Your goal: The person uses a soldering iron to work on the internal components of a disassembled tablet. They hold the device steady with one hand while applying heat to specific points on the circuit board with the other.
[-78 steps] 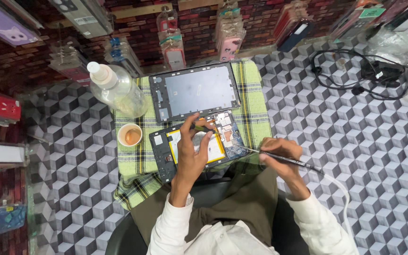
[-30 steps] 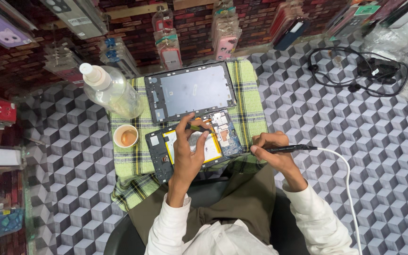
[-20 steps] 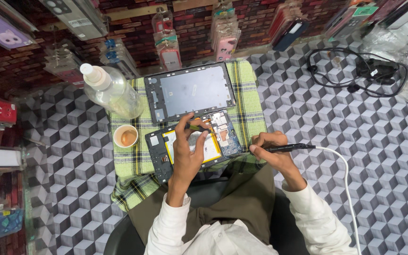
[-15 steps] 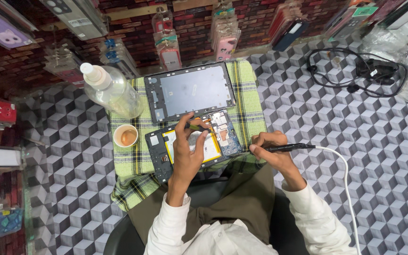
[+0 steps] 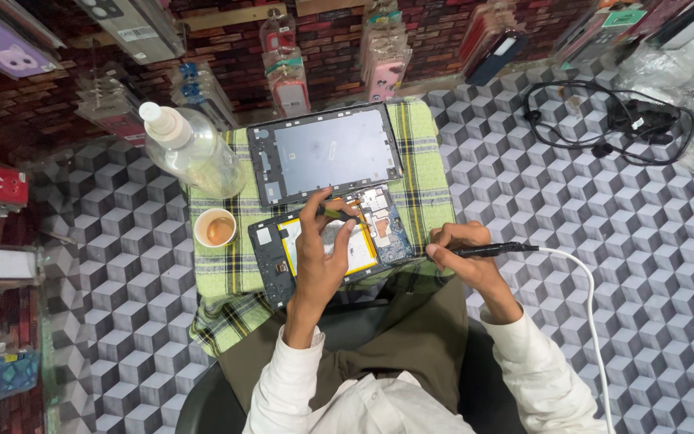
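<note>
Left hand (image 5: pixel 321 251) lies over the opened tablet body with exposed yellow battery and blue circuit board (image 5: pixel 332 251), fingers pinched on a small dark tool (image 5: pixel 337 214) near the top edge of the board. Right hand (image 5: pixel 461 251) sits just off the tablet's right edge, closed in a pen grip on a slim black soldering-type iron with a white cable (image 5: pixel 491 250); tip not on the board, as far as I can tell.

Progress, my read: teardown is done. The grey rectangular back cover (image 5: pixel 327 153) lies detached, flat, just above the body on the green plaid cloth (image 5: pixel 423 161). Board work looks underway, reassembly still pending.

Around: small paper cup of brown liquid (image 5: pixel 215 228) left of the tablet, clear plastic bottle with white cap (image 5: pixel 186 149) above it, black coiled cable (image 5: pixel 608 120) well apart at upper right.
</note>
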